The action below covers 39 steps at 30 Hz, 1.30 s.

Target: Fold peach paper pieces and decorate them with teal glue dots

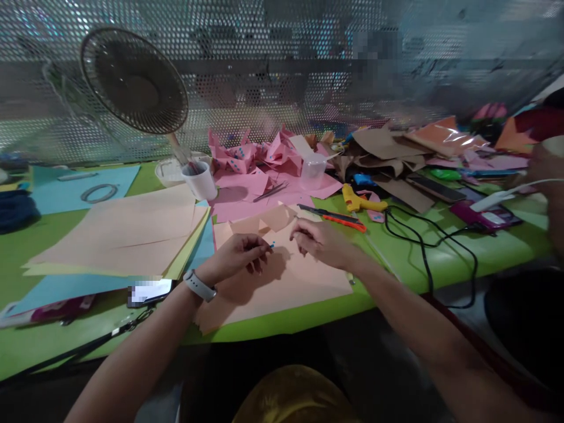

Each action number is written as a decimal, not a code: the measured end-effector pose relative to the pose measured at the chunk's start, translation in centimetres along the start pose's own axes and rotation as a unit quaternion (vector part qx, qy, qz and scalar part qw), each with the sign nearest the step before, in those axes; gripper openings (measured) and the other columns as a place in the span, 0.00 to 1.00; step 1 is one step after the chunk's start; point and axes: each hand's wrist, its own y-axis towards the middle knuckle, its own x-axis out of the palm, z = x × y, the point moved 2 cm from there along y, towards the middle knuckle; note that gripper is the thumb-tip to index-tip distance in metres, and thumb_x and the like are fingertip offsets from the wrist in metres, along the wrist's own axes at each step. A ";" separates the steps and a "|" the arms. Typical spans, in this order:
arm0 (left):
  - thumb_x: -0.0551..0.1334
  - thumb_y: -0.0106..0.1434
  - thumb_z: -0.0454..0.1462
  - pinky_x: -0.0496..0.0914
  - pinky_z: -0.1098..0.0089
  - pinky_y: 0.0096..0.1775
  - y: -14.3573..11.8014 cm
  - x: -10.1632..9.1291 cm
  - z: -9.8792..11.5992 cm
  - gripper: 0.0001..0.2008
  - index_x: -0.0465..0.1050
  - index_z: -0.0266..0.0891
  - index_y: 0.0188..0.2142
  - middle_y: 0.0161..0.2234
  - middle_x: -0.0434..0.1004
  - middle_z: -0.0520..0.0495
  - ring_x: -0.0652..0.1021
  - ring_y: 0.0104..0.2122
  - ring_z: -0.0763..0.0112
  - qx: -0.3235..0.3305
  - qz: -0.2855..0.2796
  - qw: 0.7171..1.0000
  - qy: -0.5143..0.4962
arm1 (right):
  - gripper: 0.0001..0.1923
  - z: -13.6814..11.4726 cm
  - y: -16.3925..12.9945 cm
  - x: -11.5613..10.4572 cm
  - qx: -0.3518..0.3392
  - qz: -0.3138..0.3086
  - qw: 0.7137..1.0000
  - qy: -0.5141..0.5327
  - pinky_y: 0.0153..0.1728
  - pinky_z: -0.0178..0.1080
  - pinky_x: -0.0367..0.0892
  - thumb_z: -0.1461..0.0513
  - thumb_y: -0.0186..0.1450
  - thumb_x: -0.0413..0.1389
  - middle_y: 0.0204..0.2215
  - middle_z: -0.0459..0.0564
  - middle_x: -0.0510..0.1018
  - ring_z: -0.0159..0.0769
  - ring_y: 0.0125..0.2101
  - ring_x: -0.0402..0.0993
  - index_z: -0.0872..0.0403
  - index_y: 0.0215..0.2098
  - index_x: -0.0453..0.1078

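Observation:
My left hand (240,257), with a white watch on its wrist, hovers over a peach paper sheet (304,279). Its thumb and forefinger are pinched together, and a tiny blue piece (272,244) shows at their tips. Opposite it, my right hand (318,239) is closed with curled fingers; whatever it may hold is too small to make out. Behind the hands lies a folded peach paper piece (264,223). An orange-handled cutter knife (343,221) rests just beyond my right hand.
A stack of coloured paper (118,229) and a phone (152,291) lie to the left. A fan (136,82) and white cup (200,182) stand behind. Pink paper shapes (247,155), a plastic cup (314,170), a yellow glue gun (361,201) and black cable (425,252) spread rightward. Another person's arm (546,182) is at right.

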 end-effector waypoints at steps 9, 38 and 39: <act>0.65 0.60 0.48 0.68 0.75 0.22 -0.1 -0.1 0.3 0.16 0.72 0.35 0.33 0.27 0.76 0.49 0.74 0.21 0.77 0.015 0.012 1.000 0.011 | 0.15 3.5 -3.9 -2.9 0.160 -0.006 0.937 -0.312 0.32 0.39 0.58 0.52 0.64 0.53 0.44 0.57 0.78 0.45 0.38 0.74 0.55 0.40 0.69; 0.69 0.58 0.49 0.63 0.79 0.20 -0.1 -0.4 0.0 0.18 0.75 0.35 0.35 0.33 0.81 0.45 0.79 0.25 0.76 -0.034 0.047 0.994 -0.092 | 0.29 1.8 -4.4 1.6 0.232 -0.095 0.878 0.408 0.13 0.29 0.62 0.40 0.50 0.65 0.18 0.42 0.74 0.24 0.11 0.65 0.54 0.28 0.61; 0.69 0.58 0.49 0.62 0.80 0.19 -0.1 -0.4 -0.2 0.18 0.75 0.35 0.36 0.35 0.81 0.44 0.80 0.25 0.75 -0.040 0.048 0.993 -0.097 | 0.31 1.5 -4.4 2.0 0.236 -0.114 0.871 0.415 0.13 0.29 0.62 0.38 0.50 0.64 0.18 0.42 0.74 0.24 0.11 0.65 0.53 0.28 0.61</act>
